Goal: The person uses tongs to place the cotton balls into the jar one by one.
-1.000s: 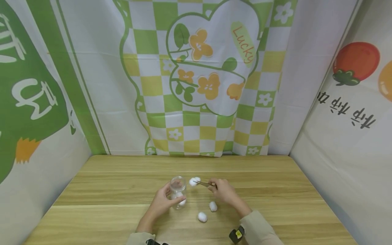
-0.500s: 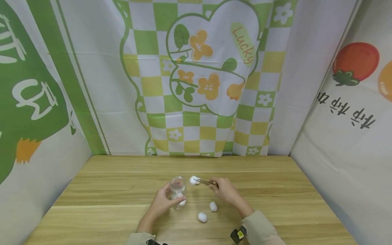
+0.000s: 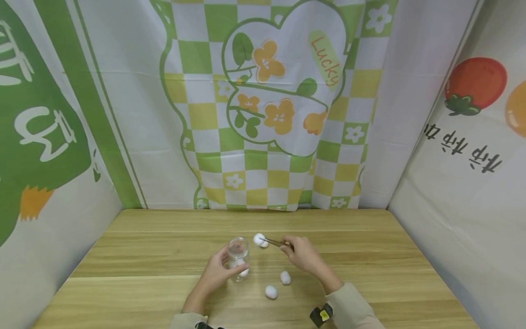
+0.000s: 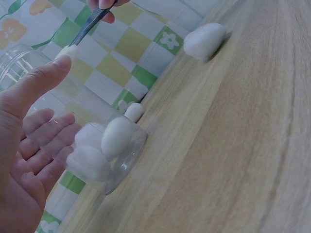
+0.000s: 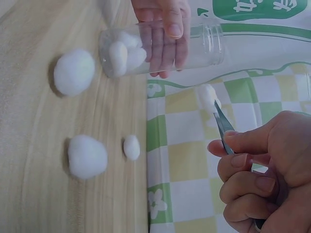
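Wrist views show perhaps three cotton balls (image 5: 127, 51) in the jar (image 3: 239, 256), a white blur from the head. The left hand (image 3: 218, 271) grips it; right of it, the right hand (image 3: 305, 255) pinches tweezers (image 5: 222, 124) holding another ball (image 5: 208, 95). Beneath the jar, wooden table (image 3: 156, 258); behind, checked cloth (image 3: 283, 180).

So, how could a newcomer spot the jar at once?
On the wooden table, find the person's left hand. It holds the jar, clear and lidless, with white balls inside. Unlike the loose balls and tweezers nearby, it is see-through.
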Action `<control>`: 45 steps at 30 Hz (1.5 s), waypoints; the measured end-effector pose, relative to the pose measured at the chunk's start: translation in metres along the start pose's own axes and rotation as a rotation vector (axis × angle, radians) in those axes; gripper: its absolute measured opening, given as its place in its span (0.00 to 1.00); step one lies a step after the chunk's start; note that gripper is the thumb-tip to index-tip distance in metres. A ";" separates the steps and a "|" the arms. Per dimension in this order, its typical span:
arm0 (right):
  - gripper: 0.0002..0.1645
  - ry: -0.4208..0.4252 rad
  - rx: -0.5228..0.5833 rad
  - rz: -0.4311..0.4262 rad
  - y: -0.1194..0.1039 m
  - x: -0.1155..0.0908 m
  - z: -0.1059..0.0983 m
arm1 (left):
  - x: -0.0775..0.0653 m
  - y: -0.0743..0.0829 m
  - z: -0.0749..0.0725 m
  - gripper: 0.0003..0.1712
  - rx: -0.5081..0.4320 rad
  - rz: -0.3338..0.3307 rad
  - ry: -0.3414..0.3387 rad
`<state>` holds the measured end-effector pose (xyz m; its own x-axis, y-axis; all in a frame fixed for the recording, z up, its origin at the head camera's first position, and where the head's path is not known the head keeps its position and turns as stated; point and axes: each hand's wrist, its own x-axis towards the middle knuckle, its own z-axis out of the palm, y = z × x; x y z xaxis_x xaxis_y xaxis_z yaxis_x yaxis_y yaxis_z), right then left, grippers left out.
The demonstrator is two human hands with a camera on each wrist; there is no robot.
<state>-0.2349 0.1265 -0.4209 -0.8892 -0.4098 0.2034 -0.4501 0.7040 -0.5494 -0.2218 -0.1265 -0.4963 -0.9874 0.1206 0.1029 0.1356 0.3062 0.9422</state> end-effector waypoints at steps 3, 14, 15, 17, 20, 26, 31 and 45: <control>0.05 0.008 -0.006 -0.014 -0.001 0.000 -0.001 | 0.000 0.000 0.000 0.42 0.002 -0.002 -0.009; 0.06 0.017 -0.017 -0.017 -0.002 0.000 -0.005 | 0.000 0.000 0.000 0.42 0.007 -0.004 -0.001; 0.06 0.018 -0.018 -0.017 -0.003 0.000 -0.005 | 0.000 0.000 0.000 0.42 0.006 -0.004 0.000; 0.06 0.018 -0.019 -0.017 -0.004 0.000 -0.006 | 0.000 0.000 -0.001 0.42 0.007 0.000 -0.003; 0.06 0.024 -0.022 -0.019 -0.005 0.001 -0.007 | 0.000 0.000 -0.001 0.42 0.010 0.007 -0.004; 0.06 0.030 -0.025 -0.018 -0.008 0.001 -0.009 | 0.000 0.000 0.000 0.41 0.013 0.010 0.004; 0.06 0.028 -0.026 -0.004 -0.010 0.000 -0.011 | -0.001 0.001 0.000 0.40 0.005 0.007 0.008; 0.06 0.047 -0.042 -0.044 -0.020 -0.001 -0.013 | 0.000 0.000 0.001 0.38 -0.010 0.019 0.022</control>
<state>-0.2263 0.1204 -0.3997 -0.8707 -0.4139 0.2655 -0.4913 0.7098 -0.5048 -0.2217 -0.1261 -0.4968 -0.9862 0.1056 0.1272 0.1533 0.2950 0.9431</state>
